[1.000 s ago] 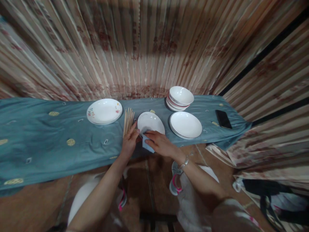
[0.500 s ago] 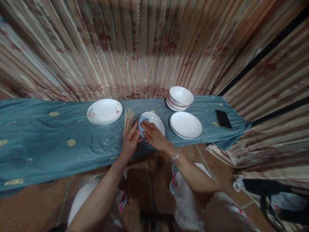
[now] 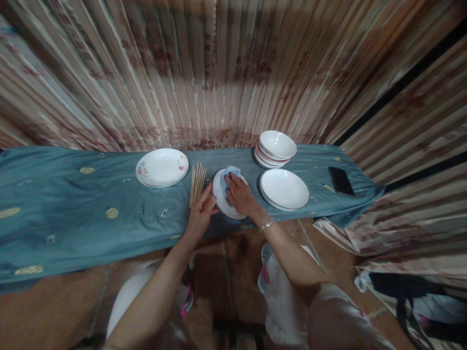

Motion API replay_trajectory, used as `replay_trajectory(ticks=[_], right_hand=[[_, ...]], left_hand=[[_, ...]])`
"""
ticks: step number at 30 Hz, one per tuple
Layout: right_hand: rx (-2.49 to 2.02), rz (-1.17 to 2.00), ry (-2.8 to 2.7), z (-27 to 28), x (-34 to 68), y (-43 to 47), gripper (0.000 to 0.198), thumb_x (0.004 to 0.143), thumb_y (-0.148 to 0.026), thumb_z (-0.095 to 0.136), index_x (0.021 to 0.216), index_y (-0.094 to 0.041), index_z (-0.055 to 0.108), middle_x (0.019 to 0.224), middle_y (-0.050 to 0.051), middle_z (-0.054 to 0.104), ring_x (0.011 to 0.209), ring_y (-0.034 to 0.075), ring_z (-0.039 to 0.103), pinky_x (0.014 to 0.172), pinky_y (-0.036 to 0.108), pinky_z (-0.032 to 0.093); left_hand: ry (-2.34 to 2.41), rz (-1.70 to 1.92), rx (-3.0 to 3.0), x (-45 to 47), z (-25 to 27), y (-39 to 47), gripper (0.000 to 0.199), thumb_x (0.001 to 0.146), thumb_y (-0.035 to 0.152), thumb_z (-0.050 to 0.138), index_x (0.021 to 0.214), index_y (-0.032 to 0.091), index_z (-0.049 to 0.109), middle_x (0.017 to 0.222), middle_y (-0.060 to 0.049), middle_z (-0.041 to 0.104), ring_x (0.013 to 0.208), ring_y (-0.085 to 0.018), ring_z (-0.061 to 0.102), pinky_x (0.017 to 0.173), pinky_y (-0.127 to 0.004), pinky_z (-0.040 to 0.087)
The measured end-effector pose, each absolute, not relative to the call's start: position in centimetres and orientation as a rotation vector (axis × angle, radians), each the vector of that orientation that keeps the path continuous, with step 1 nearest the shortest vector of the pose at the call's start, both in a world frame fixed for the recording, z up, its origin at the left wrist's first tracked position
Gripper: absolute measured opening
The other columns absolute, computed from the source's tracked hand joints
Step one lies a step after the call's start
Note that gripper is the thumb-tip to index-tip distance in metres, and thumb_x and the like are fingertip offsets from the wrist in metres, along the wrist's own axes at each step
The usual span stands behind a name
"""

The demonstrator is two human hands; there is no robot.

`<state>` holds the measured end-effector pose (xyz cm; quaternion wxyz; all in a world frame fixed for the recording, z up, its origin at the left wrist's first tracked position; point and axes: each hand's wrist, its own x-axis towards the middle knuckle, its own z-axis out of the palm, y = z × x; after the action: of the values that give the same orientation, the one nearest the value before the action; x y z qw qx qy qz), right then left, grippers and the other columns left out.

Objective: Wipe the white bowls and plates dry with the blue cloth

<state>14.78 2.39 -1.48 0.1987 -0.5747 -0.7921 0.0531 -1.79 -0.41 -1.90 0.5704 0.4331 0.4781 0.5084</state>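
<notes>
A white plate with a dark rim (image 3: 229, 212) is in front of me, near the front edge of the cloth-covered table. My left hand (image 3: 202, 209) grips its left edge, thumb on top and fingers at the rim. Pressed flat on the plate's upper face is a light blue cloth (image 3: 226, 181), held under the fingers of my right hand (image 3: 240, 195). Part of the plate is hidden by that hand and the cloth. Just left of the plate lies a bundle of wooden chopsticks (image 3: 197, 181), close to my left fingertips.
Floral plates (image 3: 163, 167) are stacked to the left. On the right are a stack of white plates (image 3: 284, 188), a pile of bowls (image 3: 277, 146) and a black phone (image 3: 341, 181). A teal tablecloth (image 3: 80, 214) covers the narrow table; a pleated curtain (image 3: 175, 97) hangs behind.
My right hand has slid the blue cloth from the plate's left side towards its far middle. My left hand stays at the left rim. The view has shifted slightly.
</notes>
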Motion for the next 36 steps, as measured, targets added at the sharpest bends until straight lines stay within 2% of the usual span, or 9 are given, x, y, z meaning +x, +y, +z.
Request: replay_trajectory(ticks=[6, 11, 21, 26, 31, 36], right_hand=[[-1.751, 0.098, -2.21, -1.8, 15.6, 1.7, 0.049, 0.096, -0.019, 0.044, 0.142, -0.006, 0.047, 0.151, 0.022, 0.044, 0.131, 0.032, 0.048, 0.105, 0.049, 0.044], [-1.782, 0.098, -2.29, -2.2, 16.5, 0.8, 0.047, 0.097, -0.02, 0.045, 0.141, -0.004, 0.047, 0.145, 0.023, 0.049, 0.129, 0.03, 0.048, 0.105, 0.048, 0.044], [-1.749, 0.052, -2.506, -0.7, 16.5, -1.7, 0.028, 0.096, -0.015, 0.047, 0.116, -0.005, 0.064, 0.122, 0.023, 0.064, 0.117, 0.031, 0.058, 0.099, 0.048, 0.047], [-1.81, 0.172, -2.507, 1.0, 16.1, -2.8, 0.024, 0.098, -0.02, 0.049, 0.11, -0.008, 0.066, 0.112, 0.021, 0.069, 0.108, 0.03, 0.064, 0.093, 0.042, 0.049], [-1.799, 0.356, -2.483, 2.4, 15.8, -3.5, 0.02, 0.099, -0.024, 0.052, 0.103, -0.012, 0.067, 0.102, 0.014, 0.072, 0.096, 0.025, 0.069, 0.082, 0.032, 0.049], [-1.625, 0.47, -2.367, 2.5, 15.3, -3.6, 0.017, 0.097, -0.021, 0.054, 0.104, -0.014, 0.068, 0.104, 0.01, 0.072, 0.097, 0.021, 0.067, 0.085, 0.029, 0.048]], left_hand=[[1.117, 1.194, 1.012, -1.8, -1.9, -0.4, 0.068, 0.07, 0.05, 0.078, 0.13, 0.022, 0.065, 0.11, -0.008, 0.071, 0.093, -0.024, 0.068, 0.068, -0.031, 0.062], [1.118, 1.185, 1.003, -1.8, -1.8, -0.4, 0.067, 0.071, 0.048, 0.078, 0.131, 0.021, 0.065, 0.115, -0.009, 0.07, 0.096, -0.026, 0.068, 0.069, -0.034, 0.063], [1.14, 1.196, 0.983, -1.6, -1.8, -0.4, 0.061, 0.074, 0.043, 0.077, 0.13, 0.023, 0.065, 0.129, -0.008, 0.066, 0.099, -0.025, 0.068, 0.07, -0.033, 0.063], [1.119, 1.201, 0.995, -1.6, -1.8, -0.5, 0.06, 0.075, 0.044, 0.076, 0.131, 0.023, 0.064, 0.136, -0.009, 0.063, 0.104, -0.026, 0.067, 0.072, -0.033, 0.063], [1.109, 1.199, 1.009, -1.6, -1.9, -0.4, 0.063, 0.074, 0.047, 0.076, 0.131, 0.024, 0.064, 0.136, -0.009, 0.063, 0.103, -0.027, 0.068, 0.071, -0.034, 0.063], [1.119, 1.199, 1.014, -1.6, -1.9, -0.4, 0.062, 0.074, 0.046, 0.076, 0.131, 0.024, 0.064, 0.137, -0.008, 0.062, 0.106, -0.028, 0.067, 0.071, -0.034, 0.063]])
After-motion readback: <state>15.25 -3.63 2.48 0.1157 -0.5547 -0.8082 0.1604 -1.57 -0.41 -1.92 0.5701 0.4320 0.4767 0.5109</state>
